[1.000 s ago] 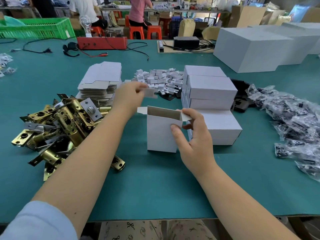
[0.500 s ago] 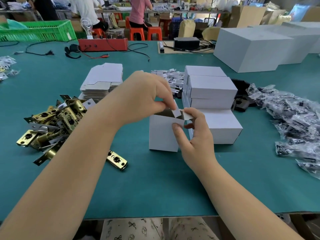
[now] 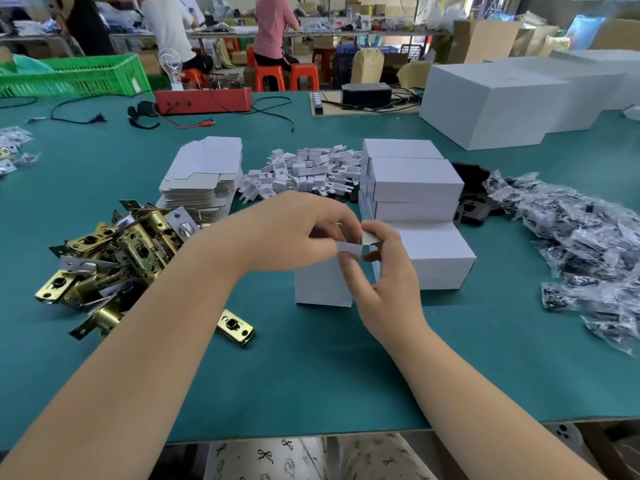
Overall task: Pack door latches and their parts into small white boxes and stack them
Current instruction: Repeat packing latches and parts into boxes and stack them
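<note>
Your small box (image 3: 322, 285) is standing on the table (image 3: 311, 375) before you, the latches (image 3: 114, 258) lying to its left, the stacked boxes (image 3: 415, 216) sitting just beside it on the right, the bagged parts (image 3: 585, 251) lying farther right, and the flat cartons (image 3: 204, 178) sitting behind the latches.

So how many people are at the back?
3: a person in a dark top far left, a person in white beside them, a person in pink further right. Others may be hidden.
</note>
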`<state>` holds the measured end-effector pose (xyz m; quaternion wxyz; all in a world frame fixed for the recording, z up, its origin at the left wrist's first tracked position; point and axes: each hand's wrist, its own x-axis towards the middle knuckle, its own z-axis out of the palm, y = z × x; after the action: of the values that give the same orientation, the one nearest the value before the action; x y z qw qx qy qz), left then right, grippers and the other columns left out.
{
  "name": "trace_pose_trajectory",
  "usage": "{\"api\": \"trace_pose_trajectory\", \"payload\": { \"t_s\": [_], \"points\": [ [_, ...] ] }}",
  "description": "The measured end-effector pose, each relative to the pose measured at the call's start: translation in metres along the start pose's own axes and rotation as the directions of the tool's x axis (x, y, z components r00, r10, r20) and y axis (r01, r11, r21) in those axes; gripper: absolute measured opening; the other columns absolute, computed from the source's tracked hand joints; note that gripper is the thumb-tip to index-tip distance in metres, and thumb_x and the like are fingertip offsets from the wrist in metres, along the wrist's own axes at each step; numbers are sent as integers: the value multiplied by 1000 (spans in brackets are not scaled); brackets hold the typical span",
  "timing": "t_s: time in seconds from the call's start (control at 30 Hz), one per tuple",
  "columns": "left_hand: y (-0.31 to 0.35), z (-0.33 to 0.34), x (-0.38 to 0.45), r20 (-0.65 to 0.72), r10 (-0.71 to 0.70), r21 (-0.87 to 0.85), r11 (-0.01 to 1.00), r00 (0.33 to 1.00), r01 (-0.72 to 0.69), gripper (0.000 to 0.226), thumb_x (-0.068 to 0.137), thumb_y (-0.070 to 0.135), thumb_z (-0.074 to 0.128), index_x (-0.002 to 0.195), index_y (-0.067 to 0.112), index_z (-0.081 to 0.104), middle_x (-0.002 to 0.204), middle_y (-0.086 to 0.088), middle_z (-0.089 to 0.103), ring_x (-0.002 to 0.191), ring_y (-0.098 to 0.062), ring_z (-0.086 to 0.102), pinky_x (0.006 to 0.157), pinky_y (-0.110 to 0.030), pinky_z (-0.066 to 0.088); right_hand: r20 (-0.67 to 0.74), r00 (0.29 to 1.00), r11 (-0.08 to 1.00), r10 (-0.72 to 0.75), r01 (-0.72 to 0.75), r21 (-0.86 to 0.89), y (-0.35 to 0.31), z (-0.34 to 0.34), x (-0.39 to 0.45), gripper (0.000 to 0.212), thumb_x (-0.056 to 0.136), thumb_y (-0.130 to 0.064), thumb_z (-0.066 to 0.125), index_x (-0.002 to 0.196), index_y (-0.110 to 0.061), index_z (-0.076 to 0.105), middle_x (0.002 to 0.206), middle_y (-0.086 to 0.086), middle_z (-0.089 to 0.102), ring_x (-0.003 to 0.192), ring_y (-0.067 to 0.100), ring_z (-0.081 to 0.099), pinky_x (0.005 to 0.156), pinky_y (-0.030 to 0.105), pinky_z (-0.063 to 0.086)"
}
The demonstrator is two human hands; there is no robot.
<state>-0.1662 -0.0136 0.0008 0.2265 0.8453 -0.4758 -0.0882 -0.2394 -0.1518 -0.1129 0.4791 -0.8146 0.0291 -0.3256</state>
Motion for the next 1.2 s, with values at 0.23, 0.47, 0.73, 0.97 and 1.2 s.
{"api": "trace_pose_trajectory", "payload": {
  "t_s": [0.23, 0.47, 0.73, 0.97, 1.2],
  "points": [
    [-11, 9, -3, 47, -72, 25, 997, 996, 71, 22, 87, 30, 60, 106, 41, 60, 104, 19, 66, 101, 1, 58, 84, -27, 48, -9, 1000, 1000, -14, 14, -20, 1, 2, -1, 47, 85, -38, 55, 129, -22, 45, 112, -33, 42, 97, -6, 44, 85, 7, 35],
    [-24, 40, -7, -297, 91, 136, 989, 950, -52, 16, 78, 17, 72, 94, 18, 74, 95, 5, 70, 107, -11, 53, 87, -28, 42, -224, 971, 986, -85, 115, 124, -11, -16, 4, 31, 87, -27, 53, 117, -23, 47, 113, -9, 54, 101, 7, 53, 85, 17, 42],
    [-37, 74, -7, -729, 123, 28, 988, 673, -150, 31, 70, 18, 85, 97, 10, 74, 115, -4, 53, 103, -12, 56, 97, -11, 39, -610, 750, 964, 255, -145, 225, 37, -112, 74, 17, 79, -15, 51, 90, -26, 57, 87, -8, 58, 76, 6, 52, 69, 20, 41],
    [-37, 78, -9, -687, -122, -255, 964, 716, -81, 41, 74, 37, 75, 110, 40, 55, 109, 26, 58, 106, 8, 51, 91, -4, 34, -282, 851, 752, 443, -524, -401, 117, -137, 109, 33, 90, -13, 53, 122, -13, 62, 121, 11, 63, 105, 26, 55, 91, 35, 42],
    [-35, 84, -9, -697, -96, -249, 962, 711, -115, 36, 80, 41, 62, 113, 28, 58, 113, 20, 58, 109, 6, 51, 93, -8, 35, -394, 767, 545, 507, -639, -543, 137, -125, 126, 60, 92, -34, 59, 132, 7, 42, 127, 29, 53, 118, 43, 49, 93, 43, 42]
  ]
}}
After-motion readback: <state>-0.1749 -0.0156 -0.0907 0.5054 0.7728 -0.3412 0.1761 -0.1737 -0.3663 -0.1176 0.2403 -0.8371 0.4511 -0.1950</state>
